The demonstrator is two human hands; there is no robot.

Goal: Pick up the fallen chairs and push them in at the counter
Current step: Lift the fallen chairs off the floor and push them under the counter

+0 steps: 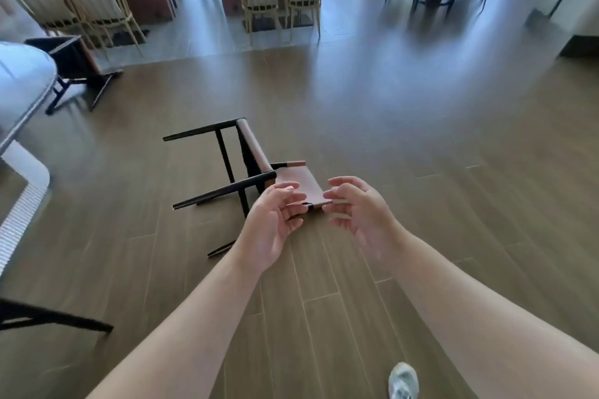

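We are reaching both arms out over the wooden floor (421, 126) toward a fallen chair (246, 168) lying on its side in the middle of the room, its black legs pointing left and its brown leather backrest on the near right. Our left hand (275, 220) is hovering just before the backrest with its fingers loosely spread and slightly curled, holding nothing; our right hand (356, 214) is mirroring it, palm turned inward, fingers relaxed and apart, also gripping nothing. Neither hand is touching the chair yet, as far as we can judge.

The counter (26, 97) is running along the left edge of the scene, its pale top curving toward us. A second dark chair (77, 65) is sitting at its far end; it is looking tipped against the counter, though the blur there is leaving us unsure whether it is fallen or standing. Black legs of another chair (55, 321) are showing at the near left edge.

We are judging the task to be at an early stage: this middle chair is not yet lifted and is lying well apart from the counter. Gripping the backrest, righting it and pushing it left to the counter are all remaining.
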